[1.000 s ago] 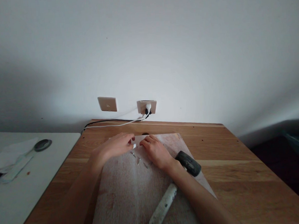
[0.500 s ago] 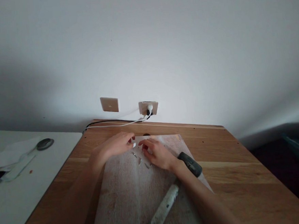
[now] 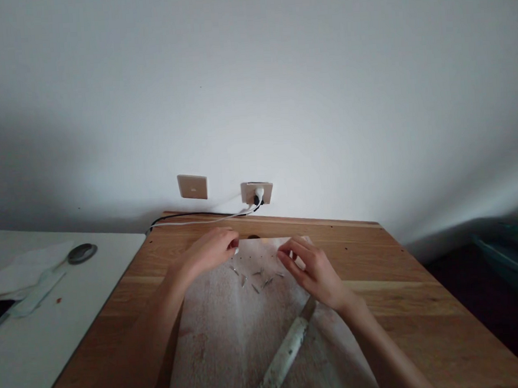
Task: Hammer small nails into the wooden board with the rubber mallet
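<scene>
My left hand (image 3: 215,247) is at the far left edge of a pale, worn board (image 3: 215,333), its fingers curled together around a small white thing (image 3: 236,250) I cannot identify. Over the board's far right part is my right hand (image 3: 313,270), thumb and forefinger pinched; anything between them is too small to see. Several small silvery nails or screws (image 3: 258,272) lie loose on the board between the hands. Beyond them runs a row of small dark dots. A mallet's whitish, worn handle (image 3: 282,358) rests across the board; my right hand and forearm hide its head.
The board lies on a wooden tabletop (image 3: 410,319) against a white wall. Cables (image 3: 198,217) run along the back edge to a wall socket (image 3: 246,192). On a white table (image 3: 44,357) at left are a tape roll (image 3: 82,253) and papers (image 3: 29,269).
My right hand has moved right, away from my left hand, uncovering more silvery pieces and the dots, and now covering the mallet's black head. My left hand has barely shifted.
</scene>
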The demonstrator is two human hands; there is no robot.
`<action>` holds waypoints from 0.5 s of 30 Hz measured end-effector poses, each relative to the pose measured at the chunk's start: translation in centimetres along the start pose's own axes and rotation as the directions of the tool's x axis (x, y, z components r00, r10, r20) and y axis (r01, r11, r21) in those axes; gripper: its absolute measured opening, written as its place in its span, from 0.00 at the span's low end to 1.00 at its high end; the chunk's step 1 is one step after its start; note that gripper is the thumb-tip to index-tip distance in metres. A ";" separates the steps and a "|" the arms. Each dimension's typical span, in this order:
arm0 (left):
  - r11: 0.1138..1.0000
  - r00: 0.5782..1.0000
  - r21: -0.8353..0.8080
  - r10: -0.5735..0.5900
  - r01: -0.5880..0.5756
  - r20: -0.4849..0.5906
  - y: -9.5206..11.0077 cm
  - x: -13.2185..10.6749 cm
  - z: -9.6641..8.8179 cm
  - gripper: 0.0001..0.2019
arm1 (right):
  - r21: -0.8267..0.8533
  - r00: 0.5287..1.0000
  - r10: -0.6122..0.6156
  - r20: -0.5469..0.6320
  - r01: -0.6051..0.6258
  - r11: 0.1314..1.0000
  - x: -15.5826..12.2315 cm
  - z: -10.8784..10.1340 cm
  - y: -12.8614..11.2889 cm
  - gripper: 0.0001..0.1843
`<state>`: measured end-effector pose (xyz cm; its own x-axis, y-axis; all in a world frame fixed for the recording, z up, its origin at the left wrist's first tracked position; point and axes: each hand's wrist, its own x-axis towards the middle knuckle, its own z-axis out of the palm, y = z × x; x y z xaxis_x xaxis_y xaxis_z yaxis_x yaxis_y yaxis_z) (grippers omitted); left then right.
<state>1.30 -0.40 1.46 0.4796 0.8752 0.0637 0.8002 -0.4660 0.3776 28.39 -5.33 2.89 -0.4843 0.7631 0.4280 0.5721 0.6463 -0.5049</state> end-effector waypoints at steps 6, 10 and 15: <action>0.993 0.988 0.000 0.119 -0.120 0.097 2.9 0.6 2.3 0.08 | 0.123 0.954 0.293 -0.067 -0.283 0.951 -9.6 0.6 -1.4 0.09; 0.989 0.977 0.005 0.144 -0.147 0.160 3.9 0.6 3.5 0.09 | 0.168 0.876 0.481 0.026 -0.478 0.862 -16.0 3.1 -1.9 0.22; 0.980 0.966 0.061 0.174 -0.189 0.190 4.9 0.3 3.9 0.13 | 0.152 0.845 0.531 0.059 -0.534 0.832 -18.4 4.9 -2.0 0.25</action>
<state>6.84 -2.92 -0.29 0.6714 0.7395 -0.0484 0.7156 -0.6299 0.3020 32.95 -20.64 -7.66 -0.1445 0.9883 0.0489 0.6334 0.1304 -0.7627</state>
